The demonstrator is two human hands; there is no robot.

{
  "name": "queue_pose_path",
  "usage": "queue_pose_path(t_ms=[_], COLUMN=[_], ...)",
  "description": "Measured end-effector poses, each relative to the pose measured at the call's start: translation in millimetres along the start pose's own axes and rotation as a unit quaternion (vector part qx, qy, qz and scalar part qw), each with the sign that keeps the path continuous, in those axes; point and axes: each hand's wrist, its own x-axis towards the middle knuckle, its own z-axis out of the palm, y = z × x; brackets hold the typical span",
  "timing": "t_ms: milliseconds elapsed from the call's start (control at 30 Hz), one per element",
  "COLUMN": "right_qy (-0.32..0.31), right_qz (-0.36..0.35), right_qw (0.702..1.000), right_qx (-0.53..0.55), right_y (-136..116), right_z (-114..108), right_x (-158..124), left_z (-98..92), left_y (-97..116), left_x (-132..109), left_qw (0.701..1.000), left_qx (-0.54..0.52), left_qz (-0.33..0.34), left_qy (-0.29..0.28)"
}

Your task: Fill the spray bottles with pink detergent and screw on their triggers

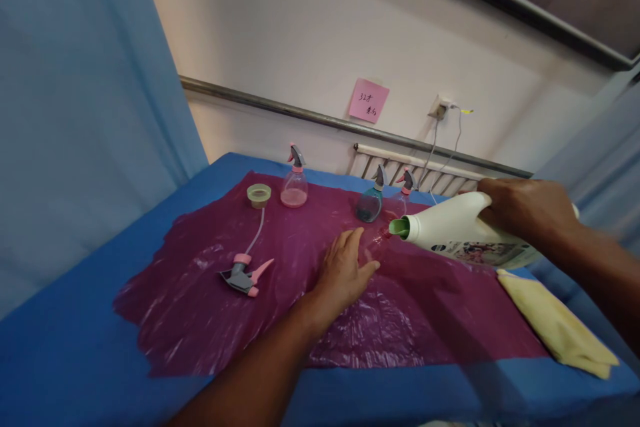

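Note:
My right hand (525,210) grips the handle of a large white jug (450,223), tipped to the left with its green-lined mouth low. Just below and left of that mouth is a clear bottle (369,248), hard to make out against the purple plastic sheet. My left hand (345,267) has its thumb and fingers around this bottle. A grey and pink spray head (243,275) with a thin tube lies on the sheet to the left. Beyond its tube sits a pale green cap (259,196).
A spray bottle with pink liquid (294,190), a teal spray bottle (370,203) and another pink-topped spray bottle (400,200) stand at the back. The purple plastic sheet (200,300) covers a blue table (65,353). A folded yellow cloth (555,323) lies at right.

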Motion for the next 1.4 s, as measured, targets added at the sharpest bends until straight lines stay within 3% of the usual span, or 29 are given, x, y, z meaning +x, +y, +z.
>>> queue_pose_path(t_ms=[1400], right_qy=[-0.022], right_qz=[0.000], right_qw=[1.000], right_qx=[0.003], right_y=[-1.3], right_z=[-7.4], right_x=[0.4], left_z=[0.8], left_y=[-0.5], left_x=[-0.9], left_qw=[1.000], left_qx=[-0.001], left_qz=[0.006], left_qy=[0.006])
